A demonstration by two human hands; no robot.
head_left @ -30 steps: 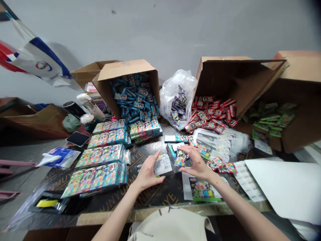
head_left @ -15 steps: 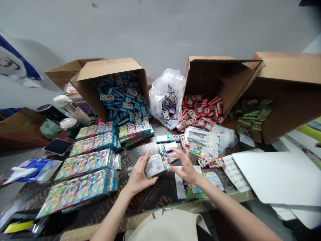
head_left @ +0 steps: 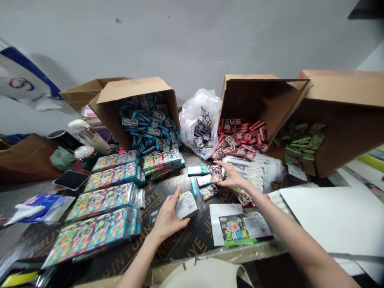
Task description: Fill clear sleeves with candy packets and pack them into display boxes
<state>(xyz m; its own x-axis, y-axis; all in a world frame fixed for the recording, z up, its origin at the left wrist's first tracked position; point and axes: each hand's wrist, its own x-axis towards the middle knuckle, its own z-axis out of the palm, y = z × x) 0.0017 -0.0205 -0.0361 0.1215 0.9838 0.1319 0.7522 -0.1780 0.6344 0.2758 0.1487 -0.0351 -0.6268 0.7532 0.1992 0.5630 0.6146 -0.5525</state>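
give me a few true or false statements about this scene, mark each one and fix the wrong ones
1. The left hand is at a pack with a pale printed panel. True.
2. The right hand is in among the green packets. False: the right hand is at a red packet, in front of the plastic bag.
3. The plastic bag holds purple packets. True.
4. The box of blue packets stands to the right of the plastic bag. False: the box stands to its left.
5. A dark-screened phone lies left of the rows of multicoloured packs. True.

Right hand (head_left: 231, 176), thumb and forefinger curved — nearer the plastic bag (head_left: 190, 108); left hand (head_left: 168, 216), likewise curved — farther from it.
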